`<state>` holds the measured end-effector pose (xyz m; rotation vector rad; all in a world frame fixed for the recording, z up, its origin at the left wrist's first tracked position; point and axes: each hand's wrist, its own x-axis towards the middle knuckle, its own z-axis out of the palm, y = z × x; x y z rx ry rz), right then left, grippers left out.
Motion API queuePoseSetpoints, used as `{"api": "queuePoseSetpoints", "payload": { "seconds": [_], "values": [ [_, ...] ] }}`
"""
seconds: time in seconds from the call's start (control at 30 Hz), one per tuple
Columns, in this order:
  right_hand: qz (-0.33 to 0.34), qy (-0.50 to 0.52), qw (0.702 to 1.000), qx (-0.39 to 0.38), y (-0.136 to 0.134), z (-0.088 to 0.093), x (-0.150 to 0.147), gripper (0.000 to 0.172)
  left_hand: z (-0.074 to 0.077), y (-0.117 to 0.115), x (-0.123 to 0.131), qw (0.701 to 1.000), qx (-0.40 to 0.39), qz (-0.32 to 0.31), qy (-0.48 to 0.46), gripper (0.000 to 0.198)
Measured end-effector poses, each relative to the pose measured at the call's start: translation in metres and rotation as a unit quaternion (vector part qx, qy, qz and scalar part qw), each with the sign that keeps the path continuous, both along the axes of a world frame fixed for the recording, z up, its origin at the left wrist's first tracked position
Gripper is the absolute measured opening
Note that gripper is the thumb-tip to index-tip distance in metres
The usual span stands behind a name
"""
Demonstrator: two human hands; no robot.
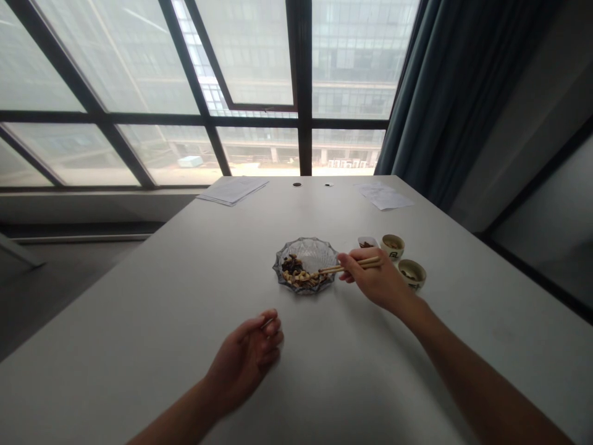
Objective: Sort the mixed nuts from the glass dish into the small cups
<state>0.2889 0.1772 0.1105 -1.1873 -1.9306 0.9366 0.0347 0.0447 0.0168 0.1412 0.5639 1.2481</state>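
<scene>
My right hand (pixel 375 278) grips a pair of wooden chopsticks (pixel 330 269), their tips down among the pieces in a faceted glass bowl (pixel 320 250). Dark and pale dried pieces (pixel 293 269) lie along the bowl's left and near side; what kind they are is too small to tell. Low on the table, nearer to me than the bowl, my left hand (pixel 248 358) rests with loosely curled fingers and nothing visible in it. Beyond and beside my right hand stand two small pale cups, a nearer cup (pixel 417 283) and a farther cup (pixel 393 254), both with some bits inside.
A small white dish (pixel 369 239) with reddish-brown pieces sits behind my right hand, partly hidden. Paper sheets (pixel 234 190) lie at the table's far left, more sheets (pixel 385 196) at the far right. Windows and a dark blue curtain (pixel 445 93) stand behind the white table (pixel 185 278).
</scene>
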Motion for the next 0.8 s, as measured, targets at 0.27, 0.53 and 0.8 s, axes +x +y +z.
{"api": "queuePoseSetpoints", "payload": {
  "seconds": [0.27,0.53,0.8],
  "values": [
    [-0.050,0.077,0.995,0.029,0.005,-0.004,0.000,0.047,-0.002,0.001,0.000,1.000,0.003,-0.004,-0.011,0.008],
    [-0.174,0.185,0.963,0.093,0.020,0.031,0.037,0.049,-0.003,0.001,-0.001,1.000,0.002,-0.004,-0.008,0.005],
    [-0.272,0.068,0.939,0.198,0.047,0.023,0.074,0.043,-0.001,0.000,0.000,1.000,-0.002,0.002,-0.003,0.007]
  ]
}}
